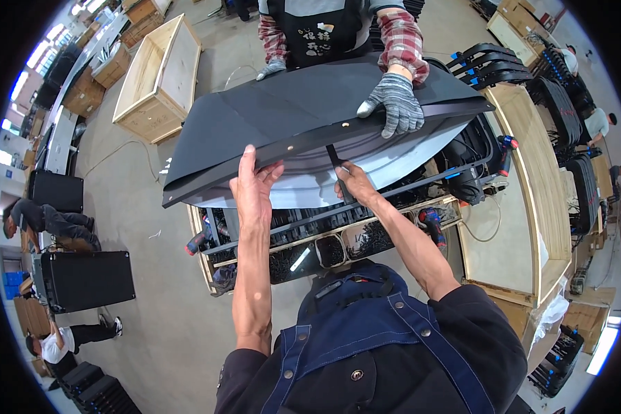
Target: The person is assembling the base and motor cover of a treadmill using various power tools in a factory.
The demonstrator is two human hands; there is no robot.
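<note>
A large black panel, with a folded rim and small holes along it, lies tilted in front of me. My left hand grips its near rim, one finger over the edge and the others curled below. Under the panel, my right hand is closed round a narrow black bar that runs up towards the underside; whether its upper end touches the panel, I cannot tell. Below shows a pale grey curved sheet. Across from me, a co-worker's gloved hand presses on the rim, the other glove at the far edge.
A metal frame with dark parts stands beneath the panel. Power drills lie at the right and left. Wooden crates stand at the right and far left. Other people work near black boxes on the left.
</note>
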